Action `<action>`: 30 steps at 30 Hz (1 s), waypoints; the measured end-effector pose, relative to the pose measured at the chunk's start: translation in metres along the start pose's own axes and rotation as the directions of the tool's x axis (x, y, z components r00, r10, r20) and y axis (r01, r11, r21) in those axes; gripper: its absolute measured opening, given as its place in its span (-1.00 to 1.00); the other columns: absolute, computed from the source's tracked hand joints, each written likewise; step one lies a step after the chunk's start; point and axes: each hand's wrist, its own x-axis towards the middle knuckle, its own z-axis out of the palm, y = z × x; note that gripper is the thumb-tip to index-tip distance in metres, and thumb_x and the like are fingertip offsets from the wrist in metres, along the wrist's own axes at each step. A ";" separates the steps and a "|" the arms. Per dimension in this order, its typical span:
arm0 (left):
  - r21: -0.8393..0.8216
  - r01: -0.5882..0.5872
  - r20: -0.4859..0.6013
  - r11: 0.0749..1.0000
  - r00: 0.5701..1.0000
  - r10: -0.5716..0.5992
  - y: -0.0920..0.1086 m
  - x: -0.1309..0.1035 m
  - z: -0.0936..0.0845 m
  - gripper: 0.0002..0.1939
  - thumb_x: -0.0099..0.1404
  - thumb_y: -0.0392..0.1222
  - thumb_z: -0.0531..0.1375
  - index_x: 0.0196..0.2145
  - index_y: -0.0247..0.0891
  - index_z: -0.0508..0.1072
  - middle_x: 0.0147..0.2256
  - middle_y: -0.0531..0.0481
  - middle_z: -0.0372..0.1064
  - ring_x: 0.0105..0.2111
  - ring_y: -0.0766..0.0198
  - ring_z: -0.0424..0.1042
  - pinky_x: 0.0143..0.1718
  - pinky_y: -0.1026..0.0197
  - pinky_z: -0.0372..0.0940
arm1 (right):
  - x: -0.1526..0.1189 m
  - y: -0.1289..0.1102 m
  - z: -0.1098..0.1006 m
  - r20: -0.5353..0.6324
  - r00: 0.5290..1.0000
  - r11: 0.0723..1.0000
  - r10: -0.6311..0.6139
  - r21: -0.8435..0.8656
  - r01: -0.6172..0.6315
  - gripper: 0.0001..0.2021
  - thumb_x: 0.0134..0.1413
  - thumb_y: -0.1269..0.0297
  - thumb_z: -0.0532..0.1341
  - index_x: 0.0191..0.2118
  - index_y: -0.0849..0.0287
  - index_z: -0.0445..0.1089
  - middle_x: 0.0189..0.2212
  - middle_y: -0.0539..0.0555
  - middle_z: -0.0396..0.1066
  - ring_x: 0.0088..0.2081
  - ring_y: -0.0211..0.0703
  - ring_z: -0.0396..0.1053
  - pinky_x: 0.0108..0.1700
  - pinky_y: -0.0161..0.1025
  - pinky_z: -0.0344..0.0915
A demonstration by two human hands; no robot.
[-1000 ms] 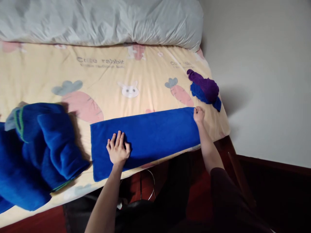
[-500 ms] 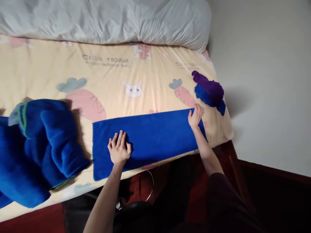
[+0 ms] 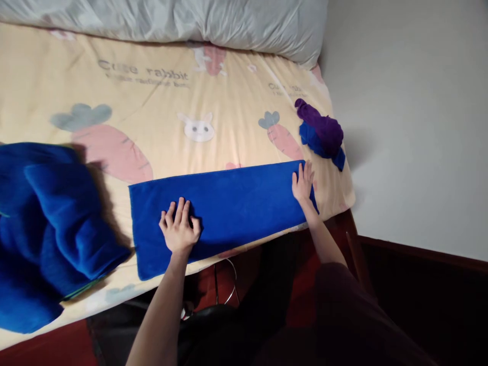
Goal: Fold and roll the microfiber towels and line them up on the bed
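Note:
A blue cloth (image 3: 236,203) lies flat in a long rectangle along the near edge of the bed. My left hand (image 3: 180,226) rests palm down on its left part, fingers spread, holding nothing. At the cloth's right end, my right hand (image 3: 303,183) lies flat near the far corner with its fingers stretched out. To the left is a rumpled heap of blue cloth (image 3: 72,218), cut off by the picture's edge. Beyond my right hand, a crumpled purple cloth (image 3: 328,131) sits on a crumpled blue cloth (image 3: 310,140).
The bed sheet (image 3: 145,119) is cream with carrot and rabbit prints. A grey quilt (image 3: 229,23) lies across the far side. At the right stands a pale wall (image 3: 412,112). Below the bed edge are a dark seat and a thin metal loop.
The view has shifted, so the bed and cloths appear further left and higher. My right hand's fingers are straighter at the cloth's end. My left hand stays on the cloth.

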 end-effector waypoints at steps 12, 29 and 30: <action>-0.041 0.032 0.068 0.999 0.997 -0.030 0.005 0.001 -0.007 -0.35 0.34 -0.19 0.12 0.37 -0.25 0.32 0.41 -0.18 0.16 0.45 -0.16 0.01 0.44 -0.34 -0.24 | -0.116 0.073 -0.012 0.001 0.991 0.990 0.131 -0.046 -0.131 -0.35 0.48 0.10 -0.17 0.54 0.25 -0.08 0.54 0.28 -0.19 0.55 0.14 -0.28 0.49 0.35 -0.25; 0.009 -0.050 0.076 0.999 0.996 0.049 0.010 0.004 -0.017 -0.42 0.46 -0.16 -0.01 0.36 -0.37 0.33 0.41 -0.18 0.15 0.45 -0.09 0.04 0.48 -0.23 -0.17 | -0.155 0.025 -0.038 0.086 0.972 0.974 0.217 0.051 -0.222 -0.26 0.41 -0.06 -0.22 0.48 0.31 0.11 0.50 0.33 -0.06 0.55 0.19 -0.25 0.46 0.42 -0.36; 0.029 -0.068 0.093 0.997 0.994 0.065 0.009 0.001 -0.021 -0.41 0.47 -0.17 -0.03 0.37 -0.39 0.32 0.42 -0.20 0.13 0.46 -0.09 0.04 0.48 -0.22 -0.15 | -0.166 0.014 -0.039 0.053 0.978 0.974 0.203 0.095 -0.207 -0.26 0.40 -0.08 -0.20 0.46 0.31 0.15 0.50 0.33 -0.06 0.55 0.22 -0.25 0.46 0.43 -0.37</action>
